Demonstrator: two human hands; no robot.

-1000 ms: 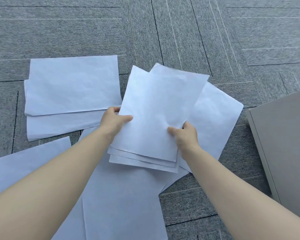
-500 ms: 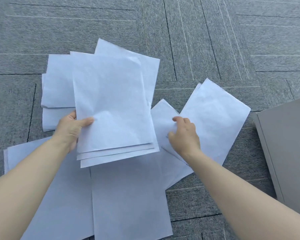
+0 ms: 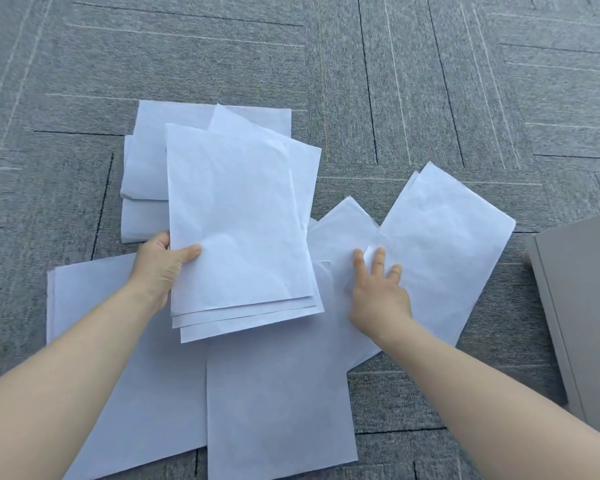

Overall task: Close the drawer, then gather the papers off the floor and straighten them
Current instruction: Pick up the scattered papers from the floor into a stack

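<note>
- Likely an office, judging by the floor covering and the furniture.
- Grey carpet tiles (image 3: 430,81) with thin line patterns, laid in squares with dark seams.
- Plain white sheets (image 3: 278,410) scattered over the carpet tiles.
- Grey cabinet (image 3: 582,306) standing on the carpet tiles at their right edge.

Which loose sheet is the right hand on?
The small angled sheet right of the held stack; right hand lies flat on it. The others lie untouched.

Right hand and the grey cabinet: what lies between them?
In the head view, one white sheet under the right hand, then bare grey carpet up to the cabinet.
</note>
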